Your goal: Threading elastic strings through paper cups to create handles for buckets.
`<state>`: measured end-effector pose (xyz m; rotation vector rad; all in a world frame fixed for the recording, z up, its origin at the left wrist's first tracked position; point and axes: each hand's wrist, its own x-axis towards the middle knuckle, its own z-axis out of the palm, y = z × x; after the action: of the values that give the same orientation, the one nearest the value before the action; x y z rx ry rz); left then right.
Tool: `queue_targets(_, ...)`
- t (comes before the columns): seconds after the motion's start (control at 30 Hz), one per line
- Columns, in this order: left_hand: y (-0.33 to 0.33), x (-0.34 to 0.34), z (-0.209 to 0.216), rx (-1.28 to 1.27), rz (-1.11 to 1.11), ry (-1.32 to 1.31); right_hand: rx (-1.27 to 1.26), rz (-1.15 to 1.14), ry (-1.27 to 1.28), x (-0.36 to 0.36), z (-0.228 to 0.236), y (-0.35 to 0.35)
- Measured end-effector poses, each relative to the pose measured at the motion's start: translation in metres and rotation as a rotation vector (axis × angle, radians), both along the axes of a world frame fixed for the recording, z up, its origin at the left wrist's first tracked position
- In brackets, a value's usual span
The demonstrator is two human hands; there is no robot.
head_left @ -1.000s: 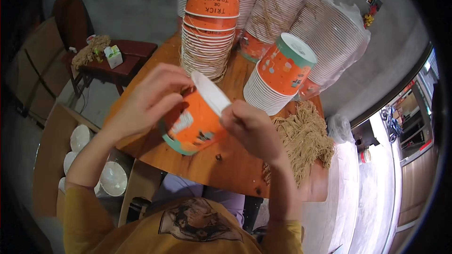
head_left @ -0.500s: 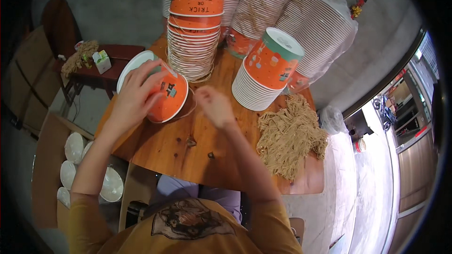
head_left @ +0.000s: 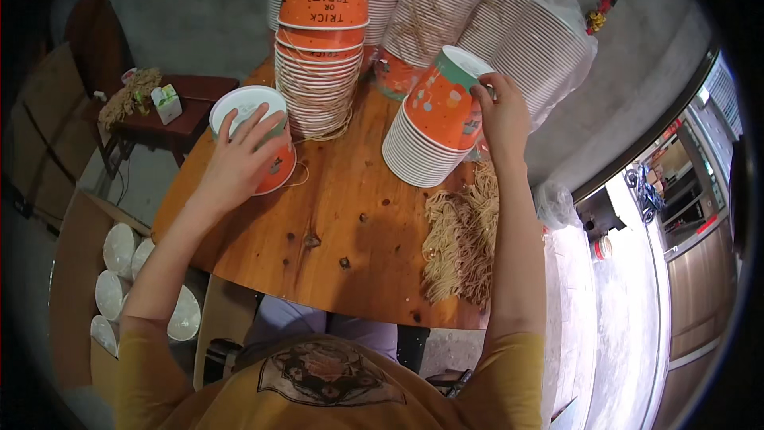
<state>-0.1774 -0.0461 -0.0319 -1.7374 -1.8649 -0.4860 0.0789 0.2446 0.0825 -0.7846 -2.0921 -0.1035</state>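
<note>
An orange and green paper bucket stands upside down on the wooden table at the left, its white base up. My left hand lies over its base and side, fingers spread. A loop of thin tan cord shows at the bucket's lower right. To the right is a nested stack of similar upturned buckets. My right hand grips the top one near its base, thumb and fingers bent around the edge. Part of that grip is hidden. Below my right forearm lies a heap of tan cords.
A tall stack of buckets with cords around it stands at the back. Behind are plastic-wrapped bucket stacks. At lower left, a cardboard box holds several white buckets. A dark red bench stands beyond the table.
My right hand has left the cord by the left bucket and moved right to the stack. The left bucket has gone from tilted to standing on its rim, with my left hand still on it.
</note>
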Motion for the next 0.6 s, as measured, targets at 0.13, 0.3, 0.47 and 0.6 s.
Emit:
queue_targets(0.13, 0.005, 0.011, -0.001, 0.013, -0.041, -0.035, -0.032, 0.07, 0.073, 0.007, 0.01, 0.006)
queue_targets(0.3, 0.022, 0.026, -0.004, -0.022, -0.122, -0.085, 0.005, 0.074, 0.165, 0.016, 0.033, 0.007)
queue_targets(0.47, 0.043, 0.046, -0.001, -0.055, -0.225, -0.168, 0.075, 0.139, 0.391, 0.049, 0.063, -0.007)
queue_targets(0.6, 0.061, 0.075, 0.028, 0.058, -0.473, -0.736, 0.052, 0.405, 0.716, 0.077, 0.046, -0.046)
